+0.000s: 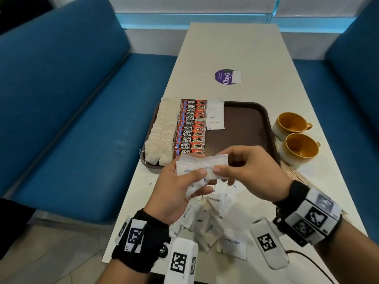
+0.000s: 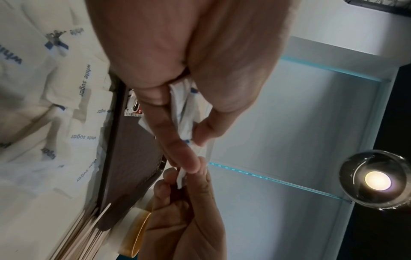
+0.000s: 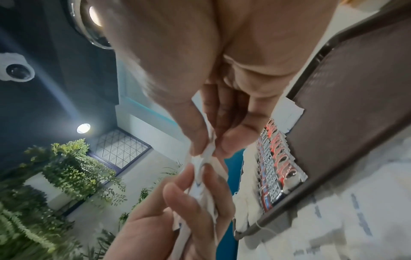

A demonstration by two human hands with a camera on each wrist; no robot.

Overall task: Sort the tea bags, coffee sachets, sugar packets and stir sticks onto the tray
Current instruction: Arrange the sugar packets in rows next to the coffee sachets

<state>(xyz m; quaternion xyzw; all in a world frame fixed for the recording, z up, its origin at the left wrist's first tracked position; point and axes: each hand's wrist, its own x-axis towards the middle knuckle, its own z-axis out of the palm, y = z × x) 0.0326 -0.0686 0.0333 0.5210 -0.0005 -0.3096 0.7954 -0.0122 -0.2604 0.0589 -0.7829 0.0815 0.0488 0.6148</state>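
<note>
A brown tray lies mid-table with a column of tea bags at its left, red coffee sachets beside them, and a few white sugar packets further right. Above the tray's near edge my left hand holds a small stack of sugar packets. My right hand pinches the top packet of that stack. Loose sugar packets lie piled on the table below my hands. Wooden stir sticks lie right of the tray, partly hidden by my right wrist.
Two yellow-lined cups stand right of the tray. A purple sticker is on the far table. Blue bench seats flank the table on both sides. A black cable runs at the near right.
</note>
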